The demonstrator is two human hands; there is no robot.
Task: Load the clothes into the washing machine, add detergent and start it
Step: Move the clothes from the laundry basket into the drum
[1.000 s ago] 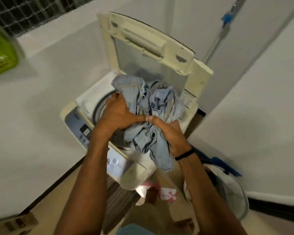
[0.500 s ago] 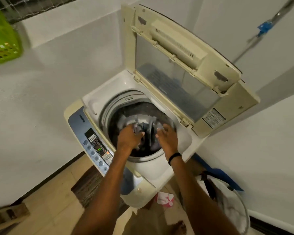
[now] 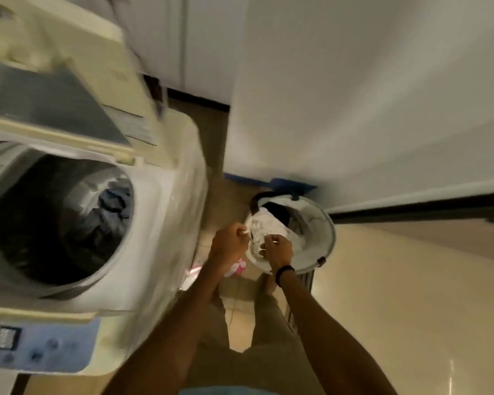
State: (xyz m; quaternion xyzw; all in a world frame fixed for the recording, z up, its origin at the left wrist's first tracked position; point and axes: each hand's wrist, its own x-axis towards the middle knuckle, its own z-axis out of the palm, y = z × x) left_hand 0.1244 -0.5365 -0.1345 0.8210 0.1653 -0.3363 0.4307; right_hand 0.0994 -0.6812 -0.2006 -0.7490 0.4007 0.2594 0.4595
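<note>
- Both hands sit at the centre of the frame, a little below the middle, over the laundry basket (image 3: 324,223) on the floor: the left hand (image 3: 229,244) is curled at the near edge of a white garment (image 3: 264,228), and the right hand (image 3: 278,249) is closed into the cloth just beside it. Motion blur hides the fingertips, so how firm either pinch is cannot be told.
- White cloth lies heaped at the basket's near rim, with something dark behind it toward the wall; more laundry clearly waits there.
- At the left of the frame stands the washing machine (image 3: 166,223), lid (image 3: 57,81) raised at the upper left, and dark clothes (image 3: 113,206) already lie in the drum's right half. Its control panel (image 3: 40,346) shows at the lower left.
- My judgement: the step in hand is gathering the next piece from the basket, with loading only partly done.
- To do it well, bunch the cloth from two sides so no sleeve or hem trails, and lift straight up until it clears the rim.
- Carry it leftward over the machine's white top edge, then release it into the emptier left side of the drum for an even load.
- A pink-and-white object (image 3: 236,268) lies on the floor between machine and basket; what it is cannot be told.
</note>
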